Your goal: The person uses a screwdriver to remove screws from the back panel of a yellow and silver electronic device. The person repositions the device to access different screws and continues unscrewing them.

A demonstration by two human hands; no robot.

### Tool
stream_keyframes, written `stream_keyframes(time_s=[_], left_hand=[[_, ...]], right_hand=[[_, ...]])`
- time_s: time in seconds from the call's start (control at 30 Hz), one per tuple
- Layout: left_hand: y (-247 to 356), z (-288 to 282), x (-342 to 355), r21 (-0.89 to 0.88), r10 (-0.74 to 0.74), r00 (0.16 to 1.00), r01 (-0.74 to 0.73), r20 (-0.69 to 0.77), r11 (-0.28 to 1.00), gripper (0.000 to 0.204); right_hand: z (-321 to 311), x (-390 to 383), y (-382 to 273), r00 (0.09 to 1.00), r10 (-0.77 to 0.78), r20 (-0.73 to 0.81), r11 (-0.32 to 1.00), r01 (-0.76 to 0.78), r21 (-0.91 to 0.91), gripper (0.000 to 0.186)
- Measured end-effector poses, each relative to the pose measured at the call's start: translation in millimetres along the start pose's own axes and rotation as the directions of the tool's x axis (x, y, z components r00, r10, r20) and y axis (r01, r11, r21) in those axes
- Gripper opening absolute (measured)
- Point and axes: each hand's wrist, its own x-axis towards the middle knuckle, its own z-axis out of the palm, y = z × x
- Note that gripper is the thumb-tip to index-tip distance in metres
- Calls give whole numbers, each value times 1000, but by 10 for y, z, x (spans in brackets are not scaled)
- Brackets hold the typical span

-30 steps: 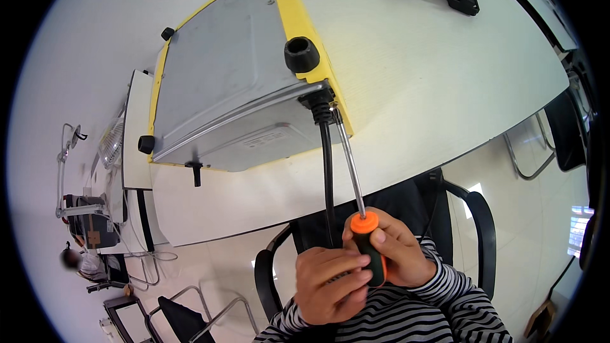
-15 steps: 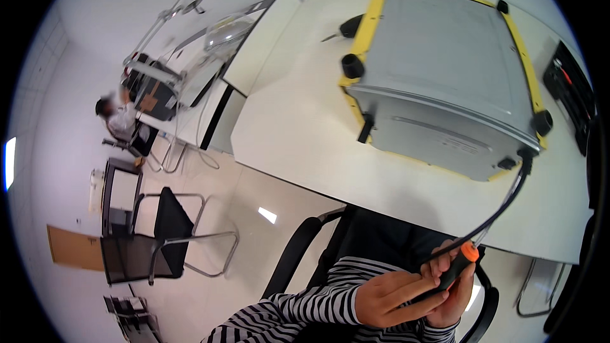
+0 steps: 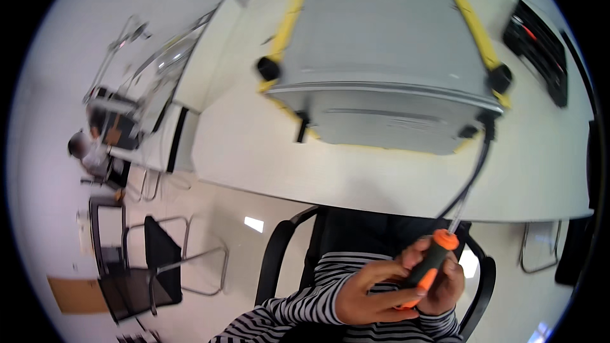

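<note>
In front of my lap I hold a screwdriver [image 3: 427, 268] with a dark grey and orange handle, its thin metal shaft pointing up and away. My left hand [image 3: 368, 293] lies against the handle from the left, fingers closed along it. My right hand [image 3: 446, 287] wraps the handle from the right and behind. A black cable [image 3: 473, 181] passes close to the shaft and runs up to a large grey metal box [image 3: 381, 117] with yellow edge strips and black corner feet. The box lies on the white table beyond my hands.
The white table's [image 3: 254, 152] front edge lies just past my hands. A black tool case [image 3: 537, 51] rests open at the right. On the left are black office chairs [image 3: 162, 248], and a seated person [image 3: 95, 155] at another bench. My own chair's armrests [image 3: 276, 251] flank me.
The view has turned, so the box and table appear shifted left and up. My hands and the screwdriver sit slightly further left in the picture, with more orange on the handle showing.
</note>
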Motion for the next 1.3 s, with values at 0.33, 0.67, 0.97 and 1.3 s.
stream_keyframes(time_s=[0.33, 0.67, 0.97, 1.3], left_hand=[[-48, 21, 51, -729, -275, 938, 337, 209, 596, 57], [-34, 105, 73, -327, -324, 934, 357, 154, 875, 63], [18, 97, 81, -748, -576, 738, 591, 350, 302, 48], [-96, 166, -75, -810, -442, 694, 565, 568, -154, 50]], right_hand=[[-56, 0, -147, 993, -45, 105, 973, 67, -220, 40], [12, 62, -133, 989, -117, -86, 958, 89, -273, 38], [-6, 57, -189, 992, -116, -43, 939, 96, -330, 37], [0, 31, -295, 995, -95, 15, 949, 96, -302, 33]])
